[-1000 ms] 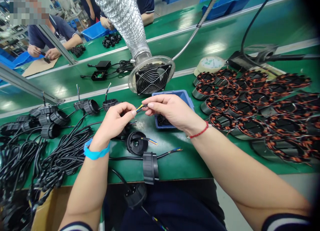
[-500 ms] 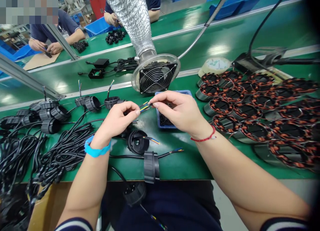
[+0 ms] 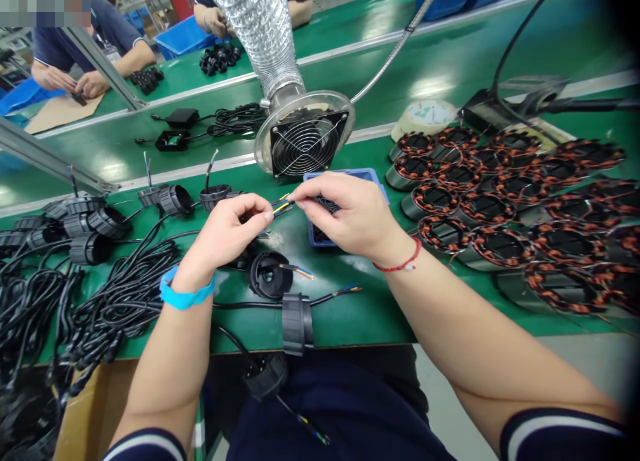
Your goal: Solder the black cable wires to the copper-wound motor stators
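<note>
Wires (image 3: 282, 208), left fingers (image 3: 260, 221) pinching, right fingers (image 3: 314, 186) narrowed

Wires (image 3: 281, 208), pinched mid-scene.
A thin bundle, yellow and blue among darker strands, slightly splayed, slanting from near left to far right; the exact tips are too small to tell.

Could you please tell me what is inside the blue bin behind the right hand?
Inside the blue bin, small black pieces are visible. The right hand covers much of the bin, so what else lies there cannot be seen.
</note>
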Demonstrator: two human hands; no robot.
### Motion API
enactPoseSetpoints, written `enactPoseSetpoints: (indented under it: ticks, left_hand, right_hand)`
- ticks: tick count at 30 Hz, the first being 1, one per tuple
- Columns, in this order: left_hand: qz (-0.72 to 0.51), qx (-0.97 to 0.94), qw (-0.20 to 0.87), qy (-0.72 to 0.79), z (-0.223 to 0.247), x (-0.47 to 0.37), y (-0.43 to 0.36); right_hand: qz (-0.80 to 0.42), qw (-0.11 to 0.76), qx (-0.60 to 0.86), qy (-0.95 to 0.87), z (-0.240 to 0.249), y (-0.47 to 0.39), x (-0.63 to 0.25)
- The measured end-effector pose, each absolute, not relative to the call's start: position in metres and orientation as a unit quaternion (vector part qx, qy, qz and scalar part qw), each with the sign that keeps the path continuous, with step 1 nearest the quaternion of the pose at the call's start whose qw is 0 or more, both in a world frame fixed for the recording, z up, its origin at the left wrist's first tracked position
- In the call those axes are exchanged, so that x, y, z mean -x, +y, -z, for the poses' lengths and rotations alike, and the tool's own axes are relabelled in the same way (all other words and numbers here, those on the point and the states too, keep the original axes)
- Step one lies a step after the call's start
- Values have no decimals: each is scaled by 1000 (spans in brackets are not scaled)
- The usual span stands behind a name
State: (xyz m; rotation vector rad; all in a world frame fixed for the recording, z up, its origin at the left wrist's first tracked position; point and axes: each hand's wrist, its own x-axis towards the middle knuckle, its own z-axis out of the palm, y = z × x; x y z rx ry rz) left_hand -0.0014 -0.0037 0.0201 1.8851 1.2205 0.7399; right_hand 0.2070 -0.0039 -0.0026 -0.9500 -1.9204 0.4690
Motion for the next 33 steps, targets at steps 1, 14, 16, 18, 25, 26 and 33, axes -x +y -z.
enactPoseSetpoints:
  ticks: [1, 14, 16, 18, 25, 26, 33]
  left_hand:
    - [-287, -740, 378, 476, -20, 2, -4]
    - [-283, -757, 345, 478, -21, 2, -3]
    - [-294, -750, 341, 484, -21, 2, -3]
    - [-303, -743, 339, 490, -20, 2, -3]
    - [-312, -738, 363, 475, -15, 7, -1]
    - [-316, -736, 369, 472, -14, 8, -1]
    - [-256, -792, 296, 468, -16, 10, -2]
  right_hand:
    - [-198, 462, 384, -775, 3, -4, -207]
    - [-319, 467, 371, -737, 4, 2, -203]
    - [-331, 493, 398, -699, 5, 3, -204]
    - [-311, 488, 440, -686, 6, 6, -210]
    - [-274, 329, 532, -730, 12, 18, -227]
    - [-319, 356, 502, -721, 13, 16, -223]
    - [-490, 437, 390, -646, 14, 2, -188]
